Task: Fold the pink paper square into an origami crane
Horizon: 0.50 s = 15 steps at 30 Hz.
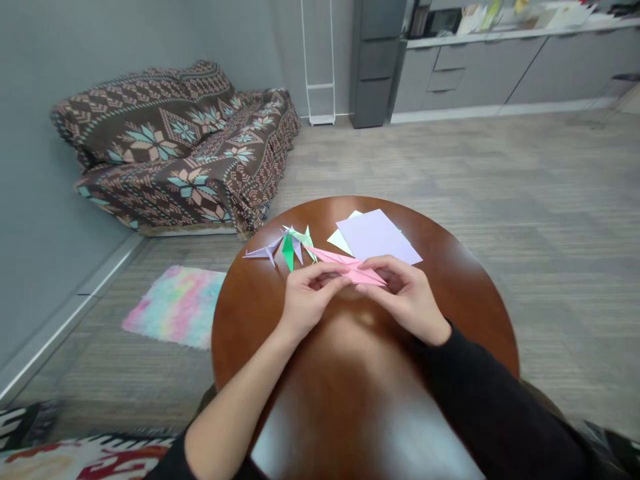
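A pink folded paper (345, 263), long and pointed at its ends, is held up between both hands over the round table. My left hand (311, 293) pinches it near the middle from the left, thumb in front and fingers behind. On the right, my right hand (400, 293) grips it the same way, fingertips closed on its right part. Just beyond the left hand stand several folded paper figures: a purple one (265, 253), a dark green one (288, 251) and a pale green one (306, 237). Behind the right hand lies a square lavender sheet (377, 233) over pale green paper (340, 241).
The brown round table (480, 300) has a glossy top with light reflections. A sofa (185, 147) under a patterned cover stands at the back left, with a fluffy pastel rug (175, 305) on the floor before it. Grey kitchen cabinets (480, 73) line the far right wall.
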Tool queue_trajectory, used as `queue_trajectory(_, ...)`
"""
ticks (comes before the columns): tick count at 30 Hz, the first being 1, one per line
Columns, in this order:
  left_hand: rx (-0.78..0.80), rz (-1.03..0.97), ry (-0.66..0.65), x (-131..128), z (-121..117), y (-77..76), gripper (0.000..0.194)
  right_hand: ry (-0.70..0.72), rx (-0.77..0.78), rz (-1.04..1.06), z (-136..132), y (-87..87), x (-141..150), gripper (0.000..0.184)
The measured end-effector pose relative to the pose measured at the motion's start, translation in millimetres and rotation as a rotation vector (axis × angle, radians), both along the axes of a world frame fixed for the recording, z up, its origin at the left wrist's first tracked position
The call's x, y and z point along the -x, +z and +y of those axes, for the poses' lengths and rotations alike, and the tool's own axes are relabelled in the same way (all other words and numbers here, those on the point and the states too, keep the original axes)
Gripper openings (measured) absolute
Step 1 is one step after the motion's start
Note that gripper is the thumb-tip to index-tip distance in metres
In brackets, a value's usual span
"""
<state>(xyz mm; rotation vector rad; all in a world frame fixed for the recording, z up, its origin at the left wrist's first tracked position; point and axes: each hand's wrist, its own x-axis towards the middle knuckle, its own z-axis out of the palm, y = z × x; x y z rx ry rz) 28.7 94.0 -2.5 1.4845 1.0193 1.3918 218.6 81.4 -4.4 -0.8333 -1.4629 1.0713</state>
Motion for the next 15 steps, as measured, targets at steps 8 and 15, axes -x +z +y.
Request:
queue_trajectory(8, -0.025, 0.015, 0.041, -2.7, -4.9, 2.3, 0.007, -0.064, -0.044, -0.047, -6.1, 2.3, 4.9, 0.003)
queue_trajectory(15, 0.049, -0.050, 0.009, -4.9, -3.0, -3.4, 0.006, -0.069, 0.056, 0.090, -6.5, 1.4, 9.0, 0.010)
